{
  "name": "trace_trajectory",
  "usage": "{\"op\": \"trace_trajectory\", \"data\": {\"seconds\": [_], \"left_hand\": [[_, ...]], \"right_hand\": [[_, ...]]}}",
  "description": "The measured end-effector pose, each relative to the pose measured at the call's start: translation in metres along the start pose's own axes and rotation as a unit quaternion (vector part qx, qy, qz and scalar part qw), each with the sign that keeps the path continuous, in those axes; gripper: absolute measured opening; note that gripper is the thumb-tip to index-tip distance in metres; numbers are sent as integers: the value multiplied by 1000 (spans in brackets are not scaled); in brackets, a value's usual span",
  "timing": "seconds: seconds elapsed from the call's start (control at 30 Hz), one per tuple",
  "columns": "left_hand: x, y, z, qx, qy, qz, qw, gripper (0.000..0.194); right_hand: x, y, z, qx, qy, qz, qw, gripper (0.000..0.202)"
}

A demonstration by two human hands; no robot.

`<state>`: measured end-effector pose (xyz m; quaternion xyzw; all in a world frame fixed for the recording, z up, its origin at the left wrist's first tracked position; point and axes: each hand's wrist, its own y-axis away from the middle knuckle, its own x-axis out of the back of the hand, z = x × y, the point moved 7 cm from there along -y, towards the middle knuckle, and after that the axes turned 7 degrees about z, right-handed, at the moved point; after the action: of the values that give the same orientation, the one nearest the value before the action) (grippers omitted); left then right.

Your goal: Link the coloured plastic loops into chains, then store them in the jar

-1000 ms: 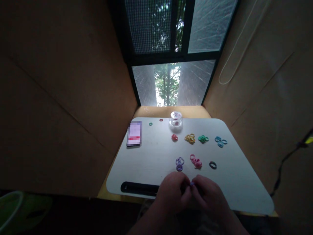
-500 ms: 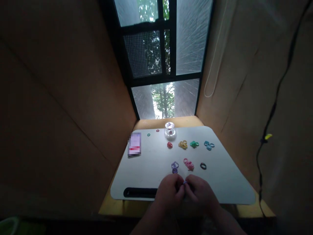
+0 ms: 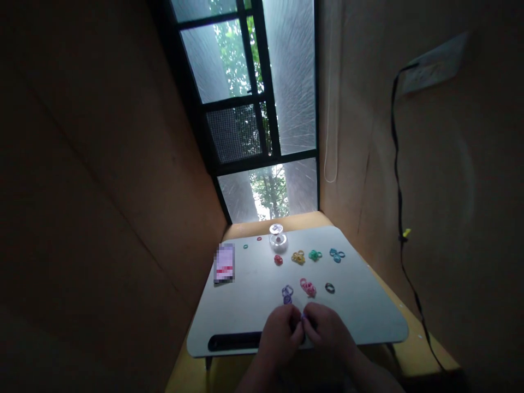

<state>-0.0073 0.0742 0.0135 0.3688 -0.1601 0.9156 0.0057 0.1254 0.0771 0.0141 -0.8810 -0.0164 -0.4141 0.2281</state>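
My left hand [image 3: 280,331] and my right hand [image 3: 328,328] meet at the near edge of the white table, fingertips pinched together. Between them shows a bit of a small purple hair tie [image 3: 303,316], mostly covered by the fingers. Just beyond the hands lie a purple group of hair ties [image 3: 287,295], a pink bunch [image 3: 309,288] and a dark hair tie [image 3: 329,287]. Farther back, a row holds red hair ties [image 3: 278,260], yellow ones [image 3: 298,257], green ones [image 3: 314,255] and blue ones [image 3: 337,255].
A clear round container [image 3: 279,243] stands at the back of the white lap table [image 3: 245,305]. To its left lie a single red band [image 3: 259,238] and a green band [image 3: 245,246]. A blurred flat rectangular item [image 3: 225,263] rests at left. A black cable [image 3: 399,191] hangs at right.
My view has tilted up and swung right, so the table sits lower in the picture. Both hands stay together, pinching the purple hair tie.
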Motion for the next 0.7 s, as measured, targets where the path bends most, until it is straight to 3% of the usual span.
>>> {"op": "trace_trajectory", "data": {"seconds": [0.7], "left_hand": [[5,4,11,4,-16,-3,1000,4]], "right_hand": [[0,1,1,-6,1,3,1000,16]]}}
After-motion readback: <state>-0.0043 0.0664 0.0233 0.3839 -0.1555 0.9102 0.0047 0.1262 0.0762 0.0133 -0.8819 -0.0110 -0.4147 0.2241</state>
